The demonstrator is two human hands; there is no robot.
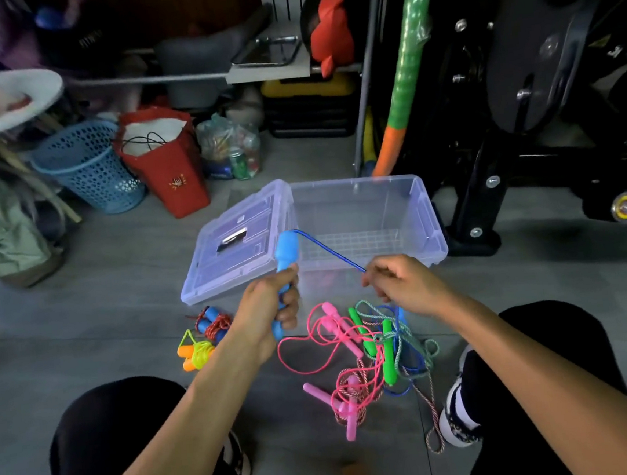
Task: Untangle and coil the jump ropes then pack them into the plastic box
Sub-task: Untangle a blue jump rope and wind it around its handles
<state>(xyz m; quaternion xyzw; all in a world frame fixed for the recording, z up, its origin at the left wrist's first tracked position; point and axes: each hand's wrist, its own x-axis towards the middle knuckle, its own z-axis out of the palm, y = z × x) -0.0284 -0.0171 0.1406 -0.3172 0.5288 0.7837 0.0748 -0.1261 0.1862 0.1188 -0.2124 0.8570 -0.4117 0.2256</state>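
left hand [269, 306] grip: fisted round smooth blue handle [283, 263] | right hand [404, 284] grip: pinching thin blue cord [328, 249]

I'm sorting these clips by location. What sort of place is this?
Probably a home storage or workout corner, on a grey floor. A black exercise machine stands at the right; cluttered shelves hold a metal tray, with a blue basket and red bag on the floor.
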